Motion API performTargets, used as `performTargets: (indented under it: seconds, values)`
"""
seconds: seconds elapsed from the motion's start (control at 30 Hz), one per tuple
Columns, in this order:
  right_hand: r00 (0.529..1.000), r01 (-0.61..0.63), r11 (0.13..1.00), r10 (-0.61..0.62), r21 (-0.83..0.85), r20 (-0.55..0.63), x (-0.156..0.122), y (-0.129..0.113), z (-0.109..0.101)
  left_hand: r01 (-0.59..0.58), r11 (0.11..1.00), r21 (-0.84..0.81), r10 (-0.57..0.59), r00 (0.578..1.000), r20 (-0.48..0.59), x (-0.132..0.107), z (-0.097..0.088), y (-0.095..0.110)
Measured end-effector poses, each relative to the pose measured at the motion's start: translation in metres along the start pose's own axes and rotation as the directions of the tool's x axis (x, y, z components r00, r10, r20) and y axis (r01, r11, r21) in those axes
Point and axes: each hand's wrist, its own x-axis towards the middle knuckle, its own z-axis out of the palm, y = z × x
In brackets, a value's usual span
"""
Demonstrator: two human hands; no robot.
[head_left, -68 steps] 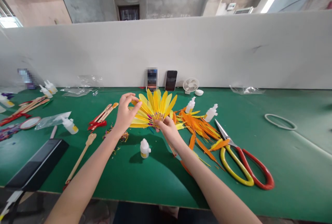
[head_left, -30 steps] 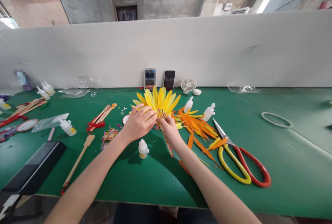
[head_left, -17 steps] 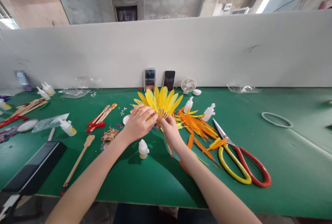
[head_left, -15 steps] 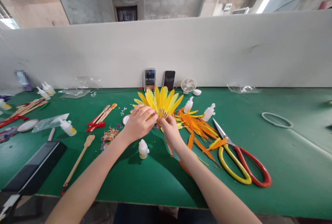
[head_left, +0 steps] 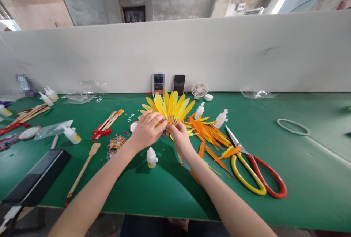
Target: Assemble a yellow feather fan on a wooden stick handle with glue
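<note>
A yellow feather fan [head_left: 175, 107] is spread upright in front of me, its feathers meeting at a base between my hands. My left hand [head_left: 148, 129] curls over the fan's left side, fingers bent against the lower feathers. Pinched at the base is my right hand [head_left: 179, 134], with thumb and fingertips together there. A thin stick with a red end [head_left: 180, 159] shows below, beside the right wrist. Fingertips and feathers partly hide the base. Just right of the fan lie loose orange feathers [head_left: 207, 131]. A small white glue bottle [head_left: 151, 157] stands below my left hand.
Large scissors [head_left: 248, 164] with yellow and red handles lie at the right. More glue bottles [head_left: 221, 119] stand behind the feathers. At the left are a wooden stick [head_left: 83, 169], coloured scraps [head_left: 117, 145] and a black box [head_left: 37, 176]. Phones [head_left: 179, 84] and a small fan [head_left: 199, 90] line the partition.
</note>
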Motion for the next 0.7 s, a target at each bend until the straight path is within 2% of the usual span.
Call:
performTargets:
  seconds: [0.27, 0.57, 0.7]
  values:
    - [1.0, 0.003, 1.0, -0.003, -0.022, -0.019, -0.001, -0.0006, 0.0002, -0.035, 0.999, 0.023, 0.037, 0.998, -0.06, 0.0002, 0.0004, -0.0006]
    - [1.0, 0.016, 1.0, -0.016, -0.02, -0.006, -0.0016, -0.0016, -0.0011, -0.013, 0.999, 0.034, 0.014, 1.0, -0.016, -0.0001, 0.0008, -0.0001]
    - [1.0, 0.013, 1.0, -0.013, -0.021, -0.013, -0.0016, -0.0015, -0.0009, -0.04, 0.998, 0.049, 0.043, 0.997, -0.065, -0.0003, 0.0011, -0.001]
